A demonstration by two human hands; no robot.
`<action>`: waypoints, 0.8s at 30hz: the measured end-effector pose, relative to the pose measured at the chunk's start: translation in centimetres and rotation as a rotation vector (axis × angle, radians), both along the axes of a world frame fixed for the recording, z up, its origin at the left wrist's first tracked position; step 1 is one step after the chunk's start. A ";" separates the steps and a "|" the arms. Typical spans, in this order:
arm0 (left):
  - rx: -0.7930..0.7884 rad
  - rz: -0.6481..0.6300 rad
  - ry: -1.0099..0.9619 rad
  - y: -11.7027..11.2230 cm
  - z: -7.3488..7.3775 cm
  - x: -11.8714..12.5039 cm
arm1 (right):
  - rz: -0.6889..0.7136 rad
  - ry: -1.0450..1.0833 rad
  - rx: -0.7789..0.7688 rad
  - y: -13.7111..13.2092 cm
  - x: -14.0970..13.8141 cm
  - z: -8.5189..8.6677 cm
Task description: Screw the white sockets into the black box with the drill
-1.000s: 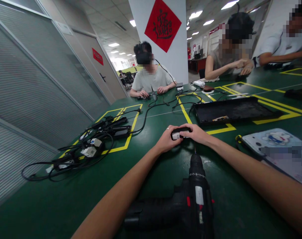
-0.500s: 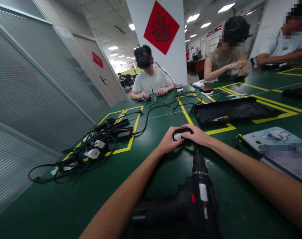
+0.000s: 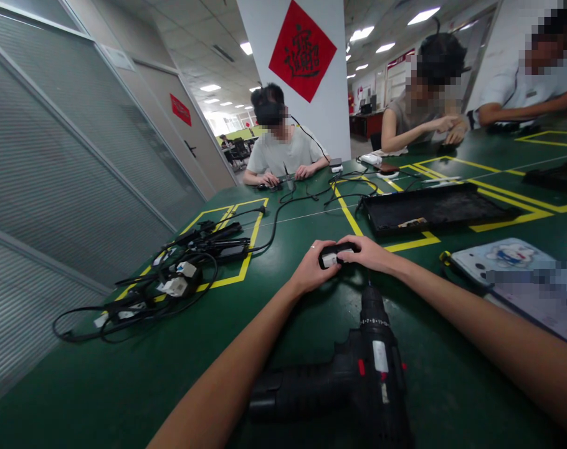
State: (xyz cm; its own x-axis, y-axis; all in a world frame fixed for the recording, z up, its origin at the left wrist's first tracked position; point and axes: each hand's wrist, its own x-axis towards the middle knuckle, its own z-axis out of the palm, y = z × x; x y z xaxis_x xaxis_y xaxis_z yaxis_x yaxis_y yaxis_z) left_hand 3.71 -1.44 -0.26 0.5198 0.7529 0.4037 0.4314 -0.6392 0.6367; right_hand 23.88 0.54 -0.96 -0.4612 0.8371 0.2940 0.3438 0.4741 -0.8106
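Both hands grip a small black casing with a white part in it (image 3: pixel 330 259), held low over the green table. My left hand (image 3: pixel 313 269) is closed round its left end. My right hand (image 3: pixel 368 254) holds the other end, its thumb pressing near the white part. The fingers on the far side are mostly hidden, and I cannot make out what kind of device the casing belongs to. Just in front of my body lies a black cordless drill (image 3: pixel 374 362), its bit pointing toward my hands and its handle stretching left, partly behind my left forearm.
Tangled black cables and white-faced adapters (image 3: pixel 176 287) lie at the left. A shallow black tray (image 3: pixel 437 209) sits at the right, beyond a tablet-like thing in a patterned case (image 3: pixel 517 262). Opposite, a person (image 3: pixel 283 149) works at the table; two more sit at the right.
Both hands have shifted very slightly left with the black casing, still gripping it. The drill and the cables stay where they were; the view has moved a little.
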 end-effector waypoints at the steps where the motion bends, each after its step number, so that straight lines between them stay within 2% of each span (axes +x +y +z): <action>1: -0.009 -0.001 -0.002 0.0 0.0 0.0 | 0.000 0.008 -0.001 0.0 0.0 0.0; 7: -0.148 0.044 -0.152 -0.2 -0.3 -1.1 | 0.007 0.056 -0.039 -0.6 0.0 0.4; 10: -0.167 0.111 -0.209 -1.7 0.8 -2.5 | -0.021 0.078 -0.073 -0.6 0.1 0.6; 12: -0.167 0.149 -0.151 -3.9 2.5 -3.4 | -0.068 0.130 -0.061 -0.5 0.1 0.7; 14: -0.213 0.128 0.008 -7.3 4.7 -4.0 | -0.139 0.179 0.001 -0.4 -0.1 0.7; 16: -0.316 0.063 0.221 -11.4 6.7 -4.0 | -0.237 0.172 0.148 -0.6 -0.4 0.9; 18: -0.371 0.025 0.446 -15.3 7.9 -3.6 | -0.344 0.124 0.345 -1.1 -0.9 1.4; 21: -0.297 0.055 0.634 -19.2 7.8 -2.6 | -0.453 0.055 0.555 -2.4 -1.9 2.6; 24: -0.202 0.096 0.723 -20.2 6.4 -2.1 | -0.516 0.003 0.652 -3.8 -2.7 4.1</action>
State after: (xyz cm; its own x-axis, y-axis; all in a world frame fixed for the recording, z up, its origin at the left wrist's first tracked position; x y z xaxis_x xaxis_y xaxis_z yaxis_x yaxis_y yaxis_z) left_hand 1.64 -21.67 6.14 0.5311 0.8314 -0.1636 0.8339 -0.4786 0.2751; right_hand 21.23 -3.23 3.11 -0.0650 0.6043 0.7941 0.6451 0.6326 -0.4286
